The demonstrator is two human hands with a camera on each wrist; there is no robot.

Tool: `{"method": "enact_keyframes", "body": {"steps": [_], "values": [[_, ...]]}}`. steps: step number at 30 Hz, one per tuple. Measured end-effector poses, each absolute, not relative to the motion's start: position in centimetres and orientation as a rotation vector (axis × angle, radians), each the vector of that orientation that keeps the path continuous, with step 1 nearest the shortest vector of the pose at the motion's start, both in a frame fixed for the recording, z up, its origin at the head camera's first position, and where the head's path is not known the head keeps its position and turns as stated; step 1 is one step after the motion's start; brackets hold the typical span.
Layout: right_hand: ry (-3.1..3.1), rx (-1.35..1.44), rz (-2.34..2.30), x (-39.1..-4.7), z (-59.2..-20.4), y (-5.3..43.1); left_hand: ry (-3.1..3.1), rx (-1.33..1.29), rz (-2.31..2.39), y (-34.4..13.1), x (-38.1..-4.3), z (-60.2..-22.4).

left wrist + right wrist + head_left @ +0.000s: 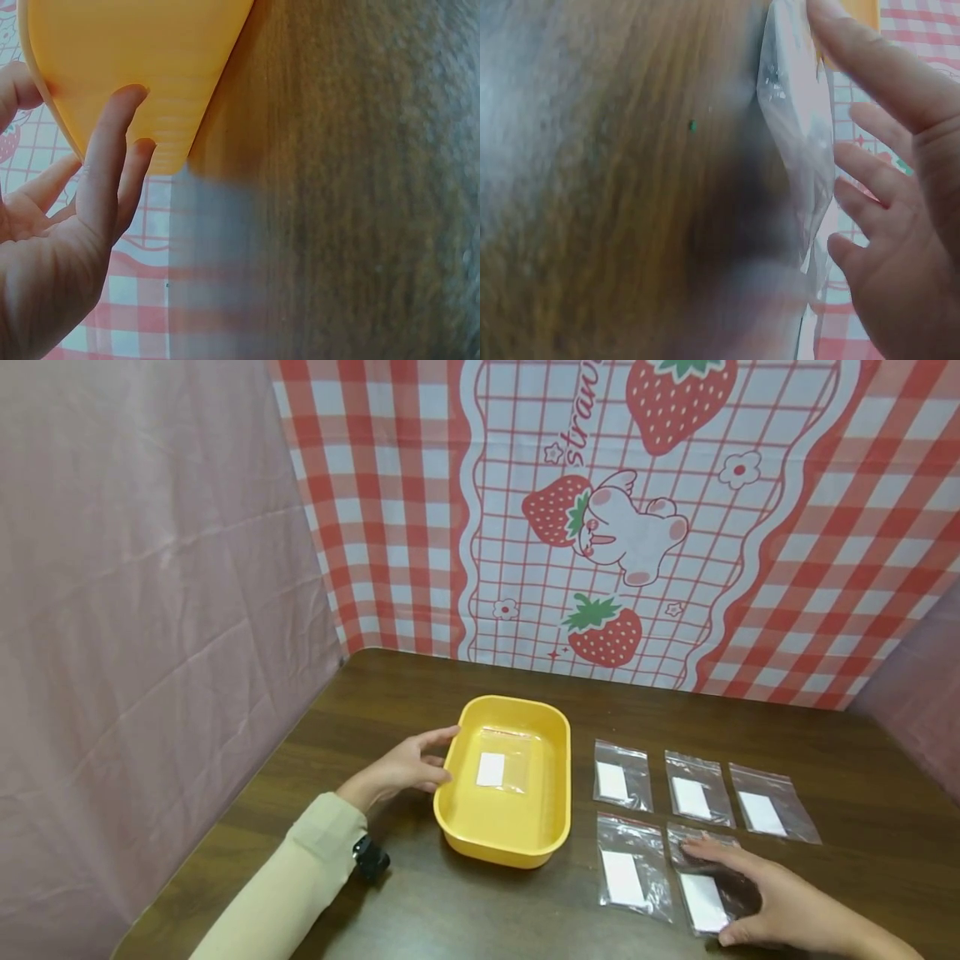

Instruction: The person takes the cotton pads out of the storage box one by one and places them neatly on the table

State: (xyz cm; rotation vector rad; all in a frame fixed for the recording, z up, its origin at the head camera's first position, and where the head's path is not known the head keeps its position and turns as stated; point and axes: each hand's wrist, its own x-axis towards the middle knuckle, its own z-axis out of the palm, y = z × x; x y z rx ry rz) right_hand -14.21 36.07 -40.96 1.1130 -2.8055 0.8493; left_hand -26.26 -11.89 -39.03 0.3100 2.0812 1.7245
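A yellow plastic box (551,852) stands on the table with a clear zip bag (517,768) holding a white card (491,769) lying in it. My left hand (408,768) rests against the box's left side; in the left wrist view its fingers (109,150) touch the outer wall, loosely extended. Over on the right, my right hand (780,897) is spread across a clear zip bag with a white card (703,902), fingertips near its far end and thumb by its near end. From the right wrist, this bag (799,127) looks bent up, beside extended fingers.
Several more clear zip bags with white cards lie between the box and my right hand or behind it, such as one bag (633,868) in the near row and another bag (697,789) in the far row. A strawberry-print checked cloth (420,527) hangs behind the table.
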Motion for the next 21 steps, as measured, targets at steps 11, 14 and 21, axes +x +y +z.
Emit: {"method": "enact_keyframes", "body": {"steps": [11, 14, 21], "values": [[-2.725, 0.729, 0.866, -14.9, -40.7, 34.3, 2.085, 0.318, 1.722, -11.8, -26.3, -39.1], [-2.747, 0.579, 0.893, -15.2, -40.5, 33.7, 2.091, 0.316, 1.722, -11.8, -26.3, -39.1], [-2.767, 0.366, 1.062, -16.2, -40.1, 32.5, 2.1, 0.295, 1.714, -11.8, -26.3, -39.1]]}}
